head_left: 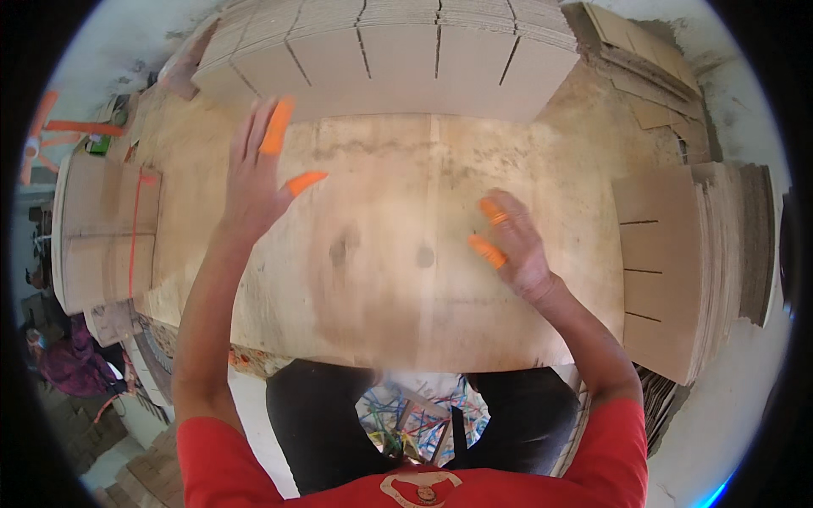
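A red, elbow-length-sleeved shirt (pixel 517 489) with a pale-edged, rounded chest emblem (pixel 421 488), black trousers (pixel 326 427), and bright orange coverings (pixel 278 127), possibly tape though blurred, on two digits each of left hand (pixel 253 182) and right hand (pixel 517 245).

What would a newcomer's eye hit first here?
Probably the bright orange finger covers on the left hand, up near the far edge of the wooden table, and on the right hand, over its right half. Next, the big slotted cardboard stack along the far side. Then the tangle of coloured strips below, between the person's legs.
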Demonstrator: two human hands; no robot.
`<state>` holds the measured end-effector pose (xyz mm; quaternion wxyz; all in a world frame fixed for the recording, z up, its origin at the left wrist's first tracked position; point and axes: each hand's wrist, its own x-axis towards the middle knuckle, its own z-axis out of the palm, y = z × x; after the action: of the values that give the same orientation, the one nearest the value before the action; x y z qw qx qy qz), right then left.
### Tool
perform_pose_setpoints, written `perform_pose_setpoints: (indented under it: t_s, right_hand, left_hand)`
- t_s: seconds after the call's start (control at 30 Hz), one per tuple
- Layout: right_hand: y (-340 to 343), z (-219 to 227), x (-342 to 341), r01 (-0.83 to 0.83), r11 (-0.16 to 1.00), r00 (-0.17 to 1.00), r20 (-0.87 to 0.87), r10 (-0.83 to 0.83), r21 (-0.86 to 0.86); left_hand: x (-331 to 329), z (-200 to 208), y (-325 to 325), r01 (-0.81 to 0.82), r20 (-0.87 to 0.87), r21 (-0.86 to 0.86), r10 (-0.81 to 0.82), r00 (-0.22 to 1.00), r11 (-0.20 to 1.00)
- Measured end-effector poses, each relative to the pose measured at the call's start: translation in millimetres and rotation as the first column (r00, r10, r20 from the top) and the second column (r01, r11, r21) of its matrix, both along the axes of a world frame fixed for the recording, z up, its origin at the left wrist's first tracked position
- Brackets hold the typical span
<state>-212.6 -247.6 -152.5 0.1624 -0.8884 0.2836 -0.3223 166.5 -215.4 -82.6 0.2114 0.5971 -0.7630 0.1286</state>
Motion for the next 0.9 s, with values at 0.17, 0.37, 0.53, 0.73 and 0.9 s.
perform_pose_setpoints:
  t_s: [0.17,0.37,0.53,0.73,0.9]
  right_hand:
    - [-19,0,65,-0.042,0.988,0.990,-0.124,0.061,0.147]
    - [-22,-10,71,0.074,0.958,0.956,-0.294,0.012,0.278]
    - [-21,-6,76,0.117,0.930,0.864,-0.497,0.077,0.347]
    - [-16,-14,75,0.135,0.925,0.815,-0.571,0.101,0.356]
    - [-49,48,79,0.073,0.837,0.871,-0.444,0.211,0.542]
  left_hand:
    - [-20,38,-109,0.109,0.059,-0.082,-0.104,0.993,0.991]
    - [-10,68,-183,0.044,0.066,0.231,-0.060,0.996,0.972]
    - [-5,66,-198,0.050,0.076,0.436,-0.092,0.993,0.898]
    - [-9,81,-207,0.013,0.078,0.559,-0.068,0.995,0.829]
    - [-6,85,-216,-0.071,0.191,0.628,-0.065,0.979,0.775]
